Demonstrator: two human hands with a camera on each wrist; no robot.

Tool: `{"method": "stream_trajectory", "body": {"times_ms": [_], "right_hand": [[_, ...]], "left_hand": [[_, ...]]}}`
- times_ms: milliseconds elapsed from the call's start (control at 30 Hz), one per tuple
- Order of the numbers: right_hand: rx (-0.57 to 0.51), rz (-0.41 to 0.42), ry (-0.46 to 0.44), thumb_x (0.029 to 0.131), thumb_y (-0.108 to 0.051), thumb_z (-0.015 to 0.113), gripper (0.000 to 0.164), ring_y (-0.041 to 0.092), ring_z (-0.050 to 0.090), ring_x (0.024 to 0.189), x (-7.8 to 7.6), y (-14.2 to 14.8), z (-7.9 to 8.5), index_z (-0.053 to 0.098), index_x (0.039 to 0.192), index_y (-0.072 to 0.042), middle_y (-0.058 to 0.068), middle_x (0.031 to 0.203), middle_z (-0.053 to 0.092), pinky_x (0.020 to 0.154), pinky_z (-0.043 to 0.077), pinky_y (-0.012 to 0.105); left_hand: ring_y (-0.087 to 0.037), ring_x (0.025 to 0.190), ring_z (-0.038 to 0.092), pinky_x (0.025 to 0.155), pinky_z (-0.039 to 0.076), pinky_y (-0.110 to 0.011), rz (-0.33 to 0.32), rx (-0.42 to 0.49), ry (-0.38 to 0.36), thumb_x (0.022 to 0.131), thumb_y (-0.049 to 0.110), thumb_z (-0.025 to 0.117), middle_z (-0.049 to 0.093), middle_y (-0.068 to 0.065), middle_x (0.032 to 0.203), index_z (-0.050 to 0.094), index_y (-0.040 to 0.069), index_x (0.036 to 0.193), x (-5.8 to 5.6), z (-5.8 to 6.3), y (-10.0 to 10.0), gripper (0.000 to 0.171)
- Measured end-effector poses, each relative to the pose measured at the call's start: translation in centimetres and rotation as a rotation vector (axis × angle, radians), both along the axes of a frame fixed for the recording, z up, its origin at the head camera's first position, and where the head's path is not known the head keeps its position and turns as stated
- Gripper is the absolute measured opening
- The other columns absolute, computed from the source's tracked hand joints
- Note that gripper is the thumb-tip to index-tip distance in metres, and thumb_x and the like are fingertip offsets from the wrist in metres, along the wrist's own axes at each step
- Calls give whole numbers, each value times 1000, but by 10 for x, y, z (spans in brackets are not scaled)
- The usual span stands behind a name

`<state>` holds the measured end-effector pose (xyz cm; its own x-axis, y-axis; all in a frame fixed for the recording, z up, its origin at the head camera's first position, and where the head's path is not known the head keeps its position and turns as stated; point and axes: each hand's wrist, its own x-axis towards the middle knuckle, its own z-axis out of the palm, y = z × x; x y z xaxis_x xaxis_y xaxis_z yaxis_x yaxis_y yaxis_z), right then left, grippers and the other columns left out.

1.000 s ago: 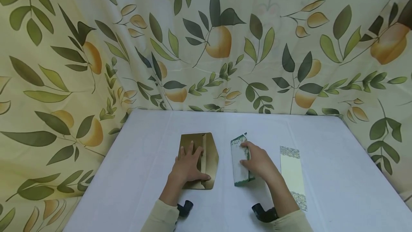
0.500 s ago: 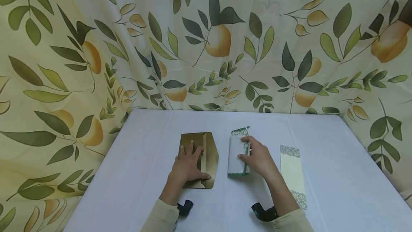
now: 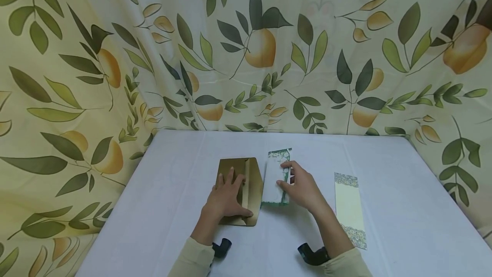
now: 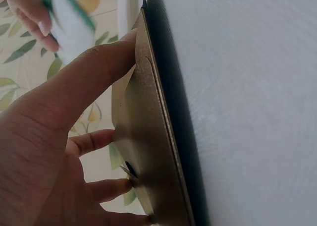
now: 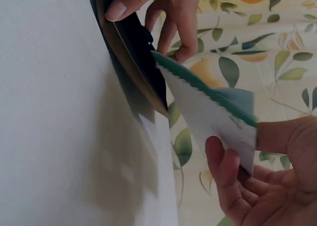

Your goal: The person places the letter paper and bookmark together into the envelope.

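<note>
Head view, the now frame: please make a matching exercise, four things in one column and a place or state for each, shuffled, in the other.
Things
1. Gold envelope
2. Green-edged card
3. Cream strip
4. Leaf-and-fruit curtain

Places or states
A. Gripped by the right hand
B. Hangs behind the white table
C. Lies on the table, rightmost of the papers
D. Lies under the left hand

Pairs: 1-D, 2-A, 3-C, 4-B

Fruit-print curtain (image 3: 238, 76), white table (image 3: 399, 200), cream patterned card (image 3: 348, 208)
</note>
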<state>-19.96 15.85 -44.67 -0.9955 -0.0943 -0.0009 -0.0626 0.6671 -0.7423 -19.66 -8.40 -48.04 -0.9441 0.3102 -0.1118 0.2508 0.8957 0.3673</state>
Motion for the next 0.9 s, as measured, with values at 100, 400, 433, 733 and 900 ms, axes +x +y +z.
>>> {"method": "stream_trajectory", "body": {"times_ms": [100, 400, 433, 733, 900], "right_hand": [[-18, 24, -14, 85, -17, 70, 52, 28, 56, 94, 1, -1, -1, 46, 132, -15, 16, 116, 57, 67, 47, 38], [-83, 58, -6, 83, -12, 72, 51, 23, 60, 91, 0, -5, -7, 50, 129, -16, 14, 117, 57, 70, 50, 37], [-87, 57, -7, 83, -11, 73, 50, 22, 60, 90, -1, -6, -8, 52, 127, -17, 13, 116, 58, 69, 50, 36], [-83, 69, 3, 76, -13, 79, 38, 18, 62, 83, -4, -17, -16, 64, 111, -17, 5, 101, 62, 69, 51, 34], [-62, 65, -9, 76, -14, 80, 37, 18, 62, 81, -3, -20, -18, 65, 109, -17, 5, 99, 62, 66, 51, 33]], "left_hand": [[-52, 134, 14, 95, 30, -66, -4, -4, 0, 58, 61, 81, 12, -16, 155, 36, 27, 137, 0, -1, 0, 97], [-50, 135, 11, 96, 30, -64, -11, 0, -19, 59, 60, 81, 10, -14, 156, 34, 27, 139, 0, 0, -1, 99], [-51, 135, 11, 96, 30, -64, -14, 2, -19, 59, 60, 81, 10, -15, 156, 34, 26, 139, 0, 0, -2, 98], [-51, 135, 10, 97, 28, -65, -26, -1, -40, 59, 58, 82, 7, -16, 156, 33, 25, 140, -3, 0, -3, 101], [-51, 136, 8, 97, 28, -64, -45, 3, -51, 58, 59, 82, 5, -15, 156, 30, 26, 142, -3, 0, -1, 104]]}}
